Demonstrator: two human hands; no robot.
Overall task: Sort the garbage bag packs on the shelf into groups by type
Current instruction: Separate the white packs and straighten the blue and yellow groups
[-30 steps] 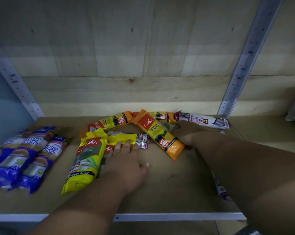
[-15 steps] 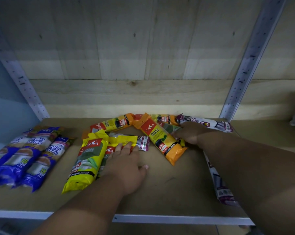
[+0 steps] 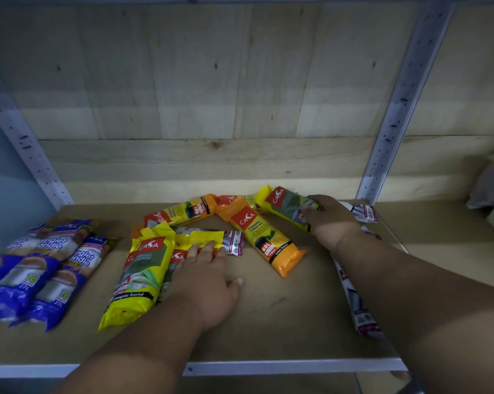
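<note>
My right hand (image 3: pixel 329 220) grips a yellow-green pack (image 3: pixel 282 203) lifted at the back of the shelf (image 3: pixel 268 336). My left hand (image 3: pixel 208 282) rests flat on a yellow pack (image 3: pixel 196 241) beside another yellow lemongrass pack (image 3: pixel 139 277). Two orange 60L packs lie in the middle, one pointing forward (image 3: pixel 264 241) and one at the back (image 3: pixel 180 213). Three blue packs (image 3: pixel 38 268) lie grouped at the left. A white-purple pack (image 3: pixel 234 243) peeks from under the yellow ones. More white-purple packs lie at the back right (image 3: pixel 363 213) and under my right forearm (image 3: pixel 359 311).
Perforated metal uprights stand at the back left (image 3: pixel 32 163) and back right (image 3: pixel 393 123). A wooden board wall (image 3: pixel 211 109) closes the back. A metal lip (image 3: pixel 282 366) runs along the shelf's front edge. Bare shelf board shows between my forearms.
My right hand has taken hold of the yellow-green pack that lay behind the orange one and lifted it. My left hand has stayed on the yellow pack.
</note>
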